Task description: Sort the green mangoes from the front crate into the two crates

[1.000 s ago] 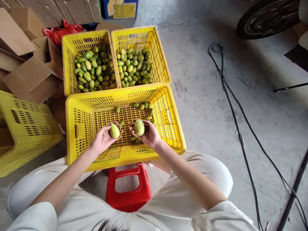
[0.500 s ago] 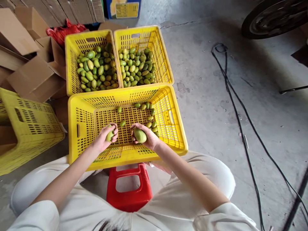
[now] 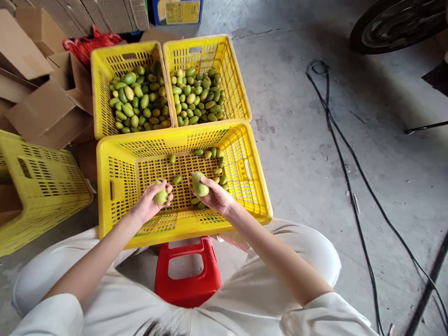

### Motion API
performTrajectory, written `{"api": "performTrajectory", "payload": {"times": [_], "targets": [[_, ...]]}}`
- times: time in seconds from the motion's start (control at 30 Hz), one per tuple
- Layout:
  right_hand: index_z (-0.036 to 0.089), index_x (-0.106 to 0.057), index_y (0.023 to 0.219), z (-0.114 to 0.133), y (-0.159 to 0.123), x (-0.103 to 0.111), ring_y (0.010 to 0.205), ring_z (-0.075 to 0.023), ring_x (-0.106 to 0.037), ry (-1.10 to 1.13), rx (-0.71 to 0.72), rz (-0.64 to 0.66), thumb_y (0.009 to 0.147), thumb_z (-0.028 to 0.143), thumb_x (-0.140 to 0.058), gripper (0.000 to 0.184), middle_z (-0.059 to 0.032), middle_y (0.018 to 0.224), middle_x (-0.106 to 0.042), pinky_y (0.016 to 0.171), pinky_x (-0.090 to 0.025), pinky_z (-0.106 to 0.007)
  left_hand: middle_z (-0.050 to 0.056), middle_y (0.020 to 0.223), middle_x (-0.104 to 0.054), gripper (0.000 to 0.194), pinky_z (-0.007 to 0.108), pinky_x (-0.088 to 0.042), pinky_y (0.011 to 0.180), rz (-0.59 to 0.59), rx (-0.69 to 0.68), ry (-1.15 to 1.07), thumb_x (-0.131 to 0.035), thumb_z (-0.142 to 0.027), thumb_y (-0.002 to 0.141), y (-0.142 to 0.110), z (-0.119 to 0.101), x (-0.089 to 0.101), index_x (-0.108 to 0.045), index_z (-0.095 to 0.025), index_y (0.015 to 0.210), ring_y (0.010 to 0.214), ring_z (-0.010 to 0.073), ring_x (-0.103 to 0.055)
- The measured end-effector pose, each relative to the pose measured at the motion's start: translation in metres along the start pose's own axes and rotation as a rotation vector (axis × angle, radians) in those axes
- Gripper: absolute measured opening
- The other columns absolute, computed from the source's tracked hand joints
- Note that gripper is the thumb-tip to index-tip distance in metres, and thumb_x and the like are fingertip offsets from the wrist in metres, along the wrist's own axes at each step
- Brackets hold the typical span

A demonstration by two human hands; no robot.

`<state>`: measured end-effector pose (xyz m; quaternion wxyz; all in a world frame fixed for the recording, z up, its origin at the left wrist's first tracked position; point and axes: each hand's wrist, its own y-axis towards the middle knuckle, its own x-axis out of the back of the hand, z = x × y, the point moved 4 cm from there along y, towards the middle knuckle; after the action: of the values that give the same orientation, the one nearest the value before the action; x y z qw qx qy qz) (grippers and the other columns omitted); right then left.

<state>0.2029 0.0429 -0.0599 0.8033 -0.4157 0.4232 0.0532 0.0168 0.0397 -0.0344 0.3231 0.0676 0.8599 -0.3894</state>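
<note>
My left hand (image 3: 151, 201) is closed around a small green-yellow fruit (image 3: 161, 196) over the near yellow crate (image 3: 119, 158). My right hand (image 3: 213, 196) grips a larger green-yellow fruit (image 3: 199, 184) just to the right of it. Both hands hover above the crate's perforated floor. A few loose fruits (image 3: 214, 158) lie in that crate's far right corner. Behind it stand two smaller yellow crates, the left one (image 3: 101, 88) and the right one (image 3: 231, 70), each holding several green and yellow fruits.
A red plastic stool (image 3: 187, 273) stands between my knees under the crate's near edge. An overturned yellow crate (image 3: 35, 186) lies at the left, with cardboard boxes (image 3: 38, 107) behind it. Black cables (image 3: 336, 135) run across the concrete floor on the right. A wheel (image 3: 395, 23) shows at top right.
My left hand turned over and closed round its fruit. The right hand lowered its fruit, then raised it again and turned it.
</note>
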Motion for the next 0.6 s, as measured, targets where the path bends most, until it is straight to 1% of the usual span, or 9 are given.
{"api": "performTrajectory", "payload": {"times": [0.07, 0.17, 0.23, 0.3, 0.33, 0.37, 0.43, 0.5, 0.6], "targets": [[0.019, -0.063, 0.099, -0.002, -0.001, 0.0, 0.072, -0.0109, -0.063, 0.025, -0.033, 0.002, 0.078, 0.02, -0.068, 0.021, 0.0002, 0.082, -0.067, 0.062, -0.055, -0.019, -0.005, 0.065, -0.052, 0.023, 0.015, -0.04, 0.039, 0.04, 0.006, 0.007, -0.075, -0.017, 0.07, 0.0, 0.002, 0.001, -0.053, -0.018, 0.077, 0.047, 0.0058, -0.05], [0.017, -0.06, 0.095, -0.003, 0.0, -0.001, 0.062, -0.0074, -0.059, 0.042, -0.064, 0.036, 0.076, 0.018, -0.072, 0.022, 0.0008, 0.08, -0.065, 0.049, -0.048, -0.013, -0.005, 0.062, -0.049, 0.019, 0.015, -0.036, 0.037, 0.039, 0.013, 0.017, -0.072, -0.019, 0.074, 0.003, 0.005, 0.004, -0.053, -0.017, 0.075, 0.043, 0.0049, -0.045], [0.016, -0.058, 0.091, -0.005, 0.001, -0.001, 0.052, -0.0051, -0.052, 0.049, -0.103, 0.08, 0.08, 0.024, -0.07, 0.018, 0.0007, 0.076, -0.063, 0.039, -0.038, -0.01, -0.002, 0.064, -0.053, 0.014, 0.017, -0.04, 0.039, 0.008, 0.007, -0.013, -0.067, -0.024, 0.079, 0.004, 0.005, 0.006, -0.056, -0.016, 0.078, 0.047, 0.0075, -0.05], [0.016, -0.057, 0.09, -0.005, 0.003, -0.002, 0.046, -0.005, -0.045, 0.078, -0.139, 0.117, 0.088, 0.035, -0.061, 0.02, 0.0, 0.071, -0.061, 0.033, -0.03, -0.011, 0.003, 0.073, -0.061, 0.012, 0.024, -0.049, 0.049, -0.035, 0.012, -0.067, -0.06, -0.026, 0.081, 0.004, 0.003, 0.007, -0.06, -0.015, 0.086, 0.059, 0.0133, -0.06], [0.016, -0.057, 0.092, -0.004, 0.003, -0.002, 0.045, -0.0059, -0.044, 0.104, -0.139, 0.123, 0.091, 0.04, -0.055, 0.024, -0.0008, 0.07, -0.061, 0.033, -0.031, -0.012, 0.007, 0.08, -0.064, 0.016, 0.028, -0.053, 0.055, -0.057, 0.018, -0.091, -0.057, -0.025, 0.081, 0.004, 0.002, 0.007, -0.062, -0.014, 0.092, 0.068, 0.0169, -0.064], [0.016, -0.057, 0.094, -0.003, 0.004, -0.002, 0.047, -0.0075, -0.047, 0.134, -0.129, 0.119, 0.094, 0.041, -0.049, 0.027, -0.0022, 0.071, -0.062, 0.034, -0.034, -0.014, 0.01, 0.088, -0.066, 0.02, 0.032, -0.056, 0.062, -0.075, 0.025, -0.105, -0.055, -0.024, 0.081, 0.004, 0.001, 0.007, -0.062, -0.013, 0.097, 0.076, 0.0202, -0.066], [0.016, -0.057, 0.1, 0.001, 0.005, -0.001, 0.057, -0.0121, -0.057, 0.181, -0.088, 0.089, 0.095, 0.038, -0.043, 0.027, -0.0052, 0.078, -0.066, 0.042, -0.046, -0.019, 0.012, 0.099, -0.068, 0.025, 0.036, -0.057, 0.071, -0.084, 0.035, -0.096, -0.054, -0.021, 0.083, 0.003, -0.001, 0.006, -0.062, -0.013, 0.105, 0.087, 0.0234, -0.067], [0.016, -0.057, 0.104, 0.004, 0.005, 0.0, 0.069, -0.0162, -0.064, 0.192, -0.039, 0.048, 0.093, 0.031, -0.045, 0.022, -0.0066, 0.084, -0.069, 0.054, -0.055, -0.026, 0.012, 0.101, -0.067, 0.025, 0.035, -0.057, 0.074, -0.054, 0.025, -0.054, -0.059, -0.02, 0.084, 0.003, -0.003, 0.004, -0.062, -0.013, 0.108, 0.088, 0.0227, -0.067], [0.019, -0.055, 0.096, 0.007, 0.005, 0.002, 0.074, -0.0171, -0.066, 0.152, 0.038, -0.018, 0.084, 0.02, -0.057, 0.012, -0.0041, 0.086, -0.069, 0.064, -0.057, -0.031, 0.007, 0.091, -0.065, 0.022, 0.029, -0.057, 0.068, 0.015, -0.007, -0.01, -0.071, -0.019, 0.078, 0.002, -0.004, 0.002, -0.062, -0.014, 0.098, 0.078, 0.0169, -0.066]]}}
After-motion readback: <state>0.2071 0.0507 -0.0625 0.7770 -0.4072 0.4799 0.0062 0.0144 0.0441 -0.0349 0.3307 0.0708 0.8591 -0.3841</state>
